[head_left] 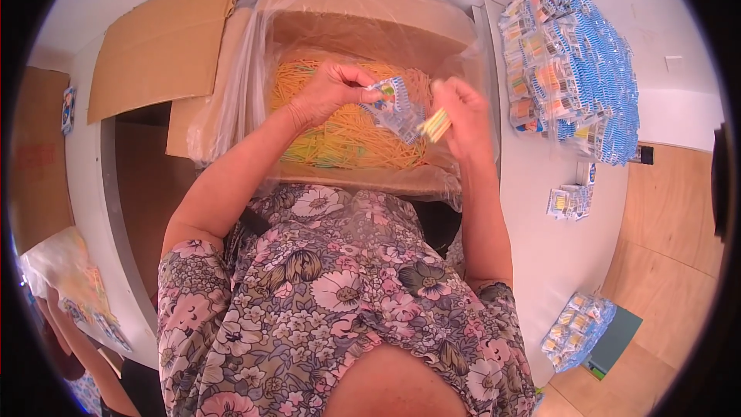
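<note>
Above an open cardboard box, my left hand [333, 93] pinches the top of a small clear plastic packet [395, 112] with a blue-and-white patterned edge. Just right of it, my right hand [461, 112] is closed around a small bundle of thin yellow sticks [436, 125]. The sticks point down and left, close to the packet; whether they touch it I cannot tell. Below both hands, many loose thin sticks [340, 135] in orange, yellow and green fill the box, which has a clear plastic liner [251, 69].
To the right, a tall pile of filled packets [571, 62] stands on the white table [532, 247]. Several packets [571, 202] lie nearer, and another stack [579, 332] sits lower right. A cardboard flap [166, 46] rises at left. Another person's arm [85, 347] shows at lower left.
</note>
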Available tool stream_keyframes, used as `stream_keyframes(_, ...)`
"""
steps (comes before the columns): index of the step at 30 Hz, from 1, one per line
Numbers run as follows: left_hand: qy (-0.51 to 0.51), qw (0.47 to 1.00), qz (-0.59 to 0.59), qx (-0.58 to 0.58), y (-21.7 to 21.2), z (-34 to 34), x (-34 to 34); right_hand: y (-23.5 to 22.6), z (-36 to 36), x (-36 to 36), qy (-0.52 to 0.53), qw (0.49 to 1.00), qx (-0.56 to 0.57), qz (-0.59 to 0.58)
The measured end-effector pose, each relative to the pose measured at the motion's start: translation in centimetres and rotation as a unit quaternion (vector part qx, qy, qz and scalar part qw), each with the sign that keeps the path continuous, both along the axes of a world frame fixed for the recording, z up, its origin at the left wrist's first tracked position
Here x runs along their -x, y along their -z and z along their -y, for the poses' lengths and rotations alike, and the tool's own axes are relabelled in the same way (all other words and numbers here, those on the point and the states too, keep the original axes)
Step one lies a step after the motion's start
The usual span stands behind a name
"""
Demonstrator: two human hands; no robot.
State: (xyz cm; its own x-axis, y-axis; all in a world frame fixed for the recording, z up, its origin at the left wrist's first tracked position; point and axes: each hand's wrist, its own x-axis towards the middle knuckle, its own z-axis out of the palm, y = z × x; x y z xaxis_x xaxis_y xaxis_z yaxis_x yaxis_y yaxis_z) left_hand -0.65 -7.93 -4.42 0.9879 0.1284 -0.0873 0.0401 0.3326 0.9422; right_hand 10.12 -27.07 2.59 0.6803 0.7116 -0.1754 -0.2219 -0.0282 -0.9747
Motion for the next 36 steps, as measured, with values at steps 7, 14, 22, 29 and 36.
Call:
stream_keyframes(7,0.021,1.0,0.005,-0.007,-0.1,0.3,-0.2,-1.2,-2.4,-1.0,0.059,0.982,0.125,0.131)
stream_keyframes(14,0.015,0.999,0.011,-0.029,0.4,0.4,-0.3,-0.5,-3.5,-1.1,0.056,0.936,0.16,0.308)
stream_keyframes(22,0.024,1.0,-0.013,0.0,0.2,0.5,-0.1,-1.6,-4.8,0.0,-0.031,0.845,0.216,0.489)
stream_keyframes(29,0.024,0.996,0.028,0.08,1.9,0.5,-0.6,-2.0,-2.3,0.6,0.033,0.944,0.075,0.32)
stream_keyframes(36,0.034,0.999,-0.006,-0.024,2.9,1.0,-1.6,2.1,-0.2,1.8,0.077,0.865,0.081,0.489)
